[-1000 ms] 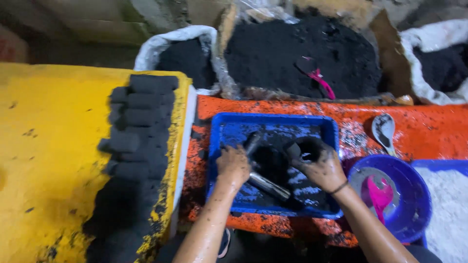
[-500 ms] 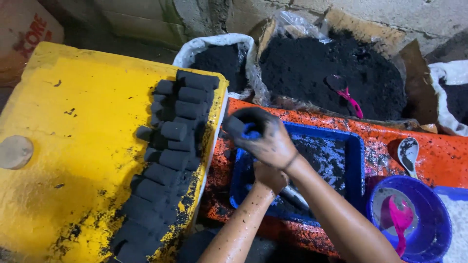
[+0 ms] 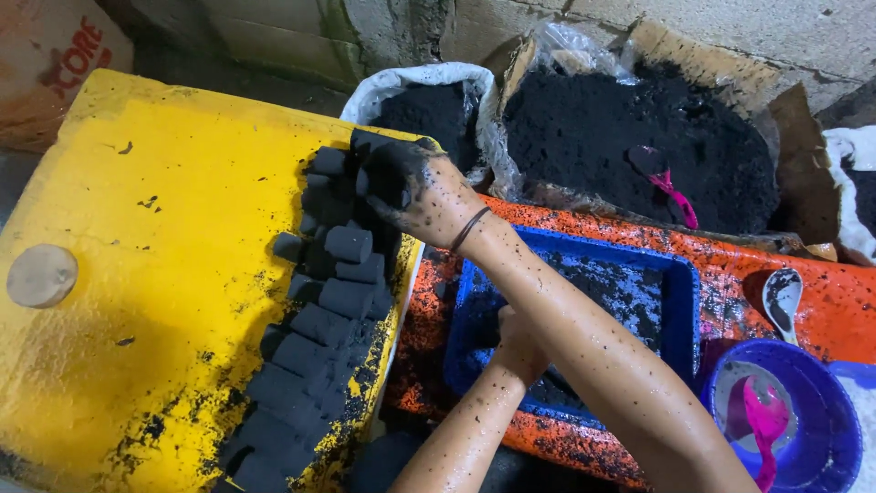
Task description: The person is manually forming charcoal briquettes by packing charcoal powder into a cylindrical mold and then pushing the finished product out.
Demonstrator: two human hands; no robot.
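Note:
My right hand (image 3: 422, 190), smeared with black powder, reaches across to the far end of a row of black cylindrical briquettes (image 3: 336, 297). Its fingers are closed on one black briquette (image 3: 370, 148) at the top of that row. The briquettes lie stacked along the right edge of a yellow board (image 3: 137, 274). My left hand (image 3: 518, 345) rests in a blue tray (image 3: 683, 306) dusted with black powder. My right forearm crosses over it and hides its fingers.
The tray sits on an orange surface (image 3: 821, 315) beside a spoon (image 3: 781, 297). A blue bowl (image 3: 826, 461) holds a pink scoop (image 3: 765, 424). Behind are a white sack (image 3: 429, 108) and a heap of black powder (image 3: 593, 137) with a pink scoop (image 3: 673, 190). A round disc (image 3: 41, 274) lies on the board.
My right hand lifted a briquette out of the blue tray and carried it left to the far end of the row on the yellow board. The left hand stayed in the tray.

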